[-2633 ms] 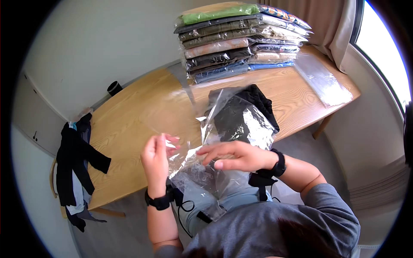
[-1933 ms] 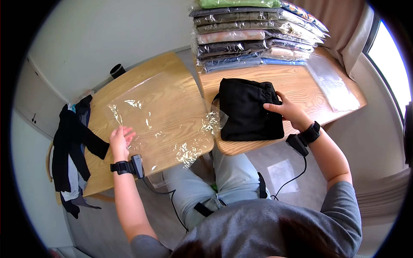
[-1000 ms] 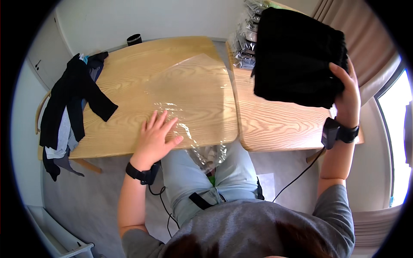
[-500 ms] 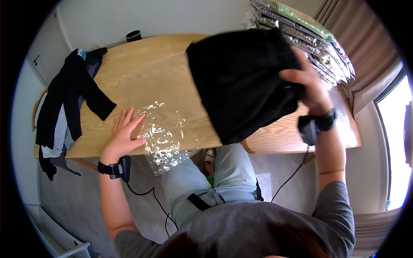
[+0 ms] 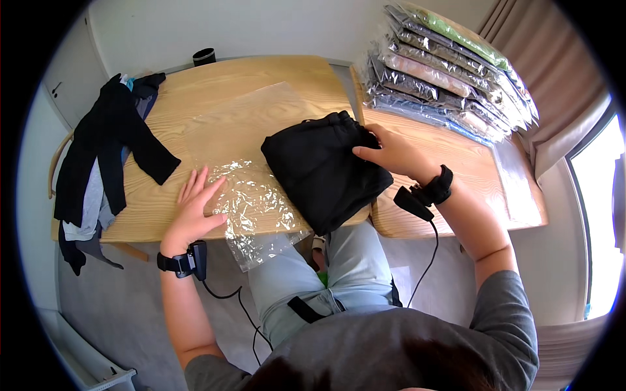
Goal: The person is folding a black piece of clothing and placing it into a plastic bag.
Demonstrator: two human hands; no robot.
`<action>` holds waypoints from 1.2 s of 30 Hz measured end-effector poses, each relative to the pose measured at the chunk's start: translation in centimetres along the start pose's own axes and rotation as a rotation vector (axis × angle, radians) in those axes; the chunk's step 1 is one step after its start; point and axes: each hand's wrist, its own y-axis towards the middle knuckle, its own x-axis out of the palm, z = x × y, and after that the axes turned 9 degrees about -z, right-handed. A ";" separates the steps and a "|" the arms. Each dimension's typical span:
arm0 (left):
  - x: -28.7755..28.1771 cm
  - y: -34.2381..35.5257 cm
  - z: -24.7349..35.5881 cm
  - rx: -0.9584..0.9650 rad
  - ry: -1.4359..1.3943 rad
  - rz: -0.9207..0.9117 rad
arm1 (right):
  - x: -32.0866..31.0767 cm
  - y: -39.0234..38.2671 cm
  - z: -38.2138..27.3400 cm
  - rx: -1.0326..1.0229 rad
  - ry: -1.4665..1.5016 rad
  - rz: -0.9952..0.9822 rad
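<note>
My left hand [image 5: 194, 210] rests open, fingers spread, on the front left of a clear plastic bag [image 5: 254, 192], which lies flat on the wooden table [image 5: 248, 78] and hangs over its front edge. My right hand [image 5: 391, 153] grips the upper right edge of a folded black garment [image 5: 323, 179], its thumb on top. The garment lies over the right part of the bag near the table's front edge, its gathered waistband toward the back.
At left, loose dark and grey clothes [image 5: 107, 156] drape over the table's edge. At back right, bagged folded clothes [image 5: 437, 78] are stacked on a second table [image 5: 424, 163], beside flat empty bags [image 5: 515, 182]. A dark bin [image 5: 204, 57] stands beyond; a white tray [image 5: 78, 348] sits lower left.
My right hand has brought the black garment from raised at the right down and leftward onto the bag. My left hand and the bag have shifted left since one second ago.
</note>
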 end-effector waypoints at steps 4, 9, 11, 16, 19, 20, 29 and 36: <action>0.0 0.1 0.0 0.023 0.035 0.030 | 0.3 -0.7 -1.3 -0.144 -0.100 0.205; 0.2 0.3 0.2 0.030 0.038 0.035 | 0.9 -2.2 -5.3 -0.380 -0.005 0.313; 0.5 0.1 -0.1 0.041 0.051 0.078 | 1.4 -3.5 -8.4 -0.446 0.177 0.239; 1.9 1.0 -3.3 0.073 -0.058 0.143 | 1.8 -2.9 -9.5 -0.581 0.463 -0.103; 2.1 1.9 -3.3 0.052 -0.051 0.257 | 4.3 -1.7 -6.8 -0.543 -0.005 0.082; 1.9 1.9 -2.7 0.065 0.056 0.222 | 5.4 -1.6 -5.9 -0.554 -0.282 0.212; 1.2 -3.8 -0.4 0.301 -0.948 0.692 | 9.8 -1.8 -3.0 -0.425 -0.339 0.156; 4.6 -7.8 5.7 0.183 -0.219 0.654 | 8.5 -1.1 -2.0 -0.580 -0.175 0.278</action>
